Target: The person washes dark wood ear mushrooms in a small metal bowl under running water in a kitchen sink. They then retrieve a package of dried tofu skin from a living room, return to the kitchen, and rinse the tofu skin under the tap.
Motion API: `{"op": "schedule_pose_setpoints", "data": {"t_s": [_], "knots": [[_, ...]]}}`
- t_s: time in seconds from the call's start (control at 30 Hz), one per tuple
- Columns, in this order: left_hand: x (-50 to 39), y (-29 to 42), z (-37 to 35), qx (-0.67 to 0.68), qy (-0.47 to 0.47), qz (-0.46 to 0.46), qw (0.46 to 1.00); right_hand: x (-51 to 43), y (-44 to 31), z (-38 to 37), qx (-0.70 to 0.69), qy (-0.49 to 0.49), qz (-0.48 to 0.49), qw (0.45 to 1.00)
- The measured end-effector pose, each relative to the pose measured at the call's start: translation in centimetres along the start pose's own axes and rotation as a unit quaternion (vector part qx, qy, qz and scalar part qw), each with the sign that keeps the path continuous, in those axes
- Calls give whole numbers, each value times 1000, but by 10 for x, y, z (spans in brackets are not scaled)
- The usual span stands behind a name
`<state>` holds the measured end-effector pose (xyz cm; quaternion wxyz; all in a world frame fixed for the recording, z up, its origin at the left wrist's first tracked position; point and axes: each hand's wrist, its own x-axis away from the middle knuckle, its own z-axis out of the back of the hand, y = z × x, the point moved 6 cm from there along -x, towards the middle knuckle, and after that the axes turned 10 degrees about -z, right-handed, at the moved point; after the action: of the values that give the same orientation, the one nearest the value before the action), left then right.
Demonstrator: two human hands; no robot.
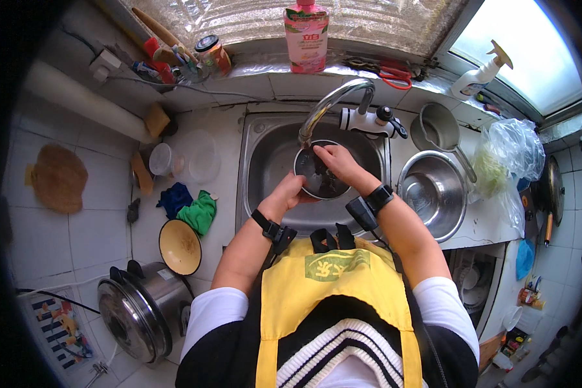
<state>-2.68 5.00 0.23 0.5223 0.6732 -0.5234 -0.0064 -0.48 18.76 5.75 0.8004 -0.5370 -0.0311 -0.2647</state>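
My left hand (pixel 291 190) grips the lower left rim of a white-rimmed bowl (pixel 310 172) with a dark inside. My right hand (pixel 338 162) reaches over the bowl's upper right side with its fingers curled; whether it pinches anything cannot be told. Dark, wet-looking pieces (pixel 328 184) lie in the bowl below that hand, too unclear to name. The bowl is held over a stainless steel sink (pixel 271 160). Right above its upper rim is the spout of a chrome gooseneck faucet (pixel 310 126); water is hard to make out there.
Right of the sink stand a metal basin (pixel 429 194), a long-handled saucepan (pixel 434 128) and plastic bags holding greens (pixel 497 174). To the left are green (pixel 199 213) and blue cloths (pixel 174 199), a cream enamel bowl (pixel 179 245) and a steel cooker (pixel 140 310). A pink soap bottle (pixel 306 41) occupies the sill.
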Motion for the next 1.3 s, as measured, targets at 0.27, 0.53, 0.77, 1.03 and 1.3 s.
{"op": "schedule_pose_setpoints", "data": {"t_s": [0.27,0.53,0.77,1.03,1.3], "knots": [[5,13,-2,-13,9,-16,1000,18,-31,18,185,-60,111,975],[-1,11,4,8,40,-11,999,27,9,-23,354,-63,148,922],[-4,0,8,12,35,-12,999,-6,35,-38,221,-61,66,971],[1,6,-4,-34,-1,-1,999,8,-4,-8,235,53,45,969],[-1,5,-4,-15,-26,-6,1000,21,-31,13,234,49,95,966]]}}
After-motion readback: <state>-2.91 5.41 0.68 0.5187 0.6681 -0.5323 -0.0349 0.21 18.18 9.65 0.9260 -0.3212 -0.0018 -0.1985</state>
